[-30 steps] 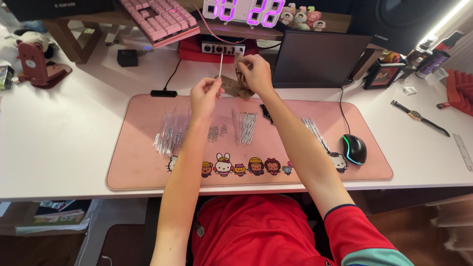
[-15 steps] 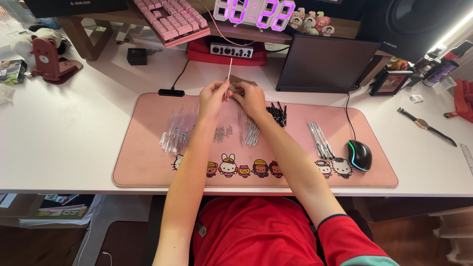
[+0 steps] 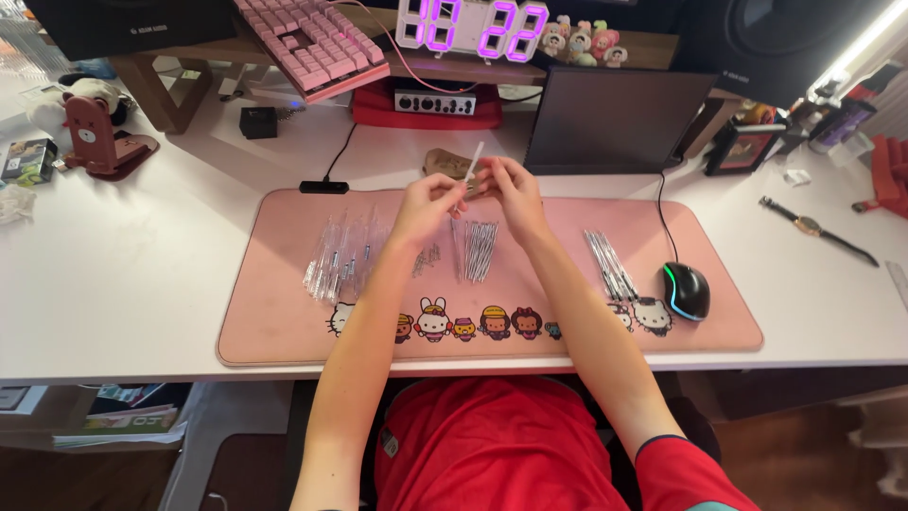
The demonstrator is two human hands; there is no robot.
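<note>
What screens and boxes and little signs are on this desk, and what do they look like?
Digital clock: back middle on the shelf, white case, glowing purple digits.
Dark screen: behind the pink mat, right of middle, flat black rectangle, switched off.
Small box: far left on the white desk, dark green and black.
Picture frame: right of the dark screen, black rim, reddish picture.

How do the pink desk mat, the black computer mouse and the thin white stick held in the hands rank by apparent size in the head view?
1. Pink desk mat, by far the largest.
2. Black computer mouse.
3. Thin white stick, which is about as long as the mouse but much thinner; it is raised nearer the camera, so this order is unsure.
</note>
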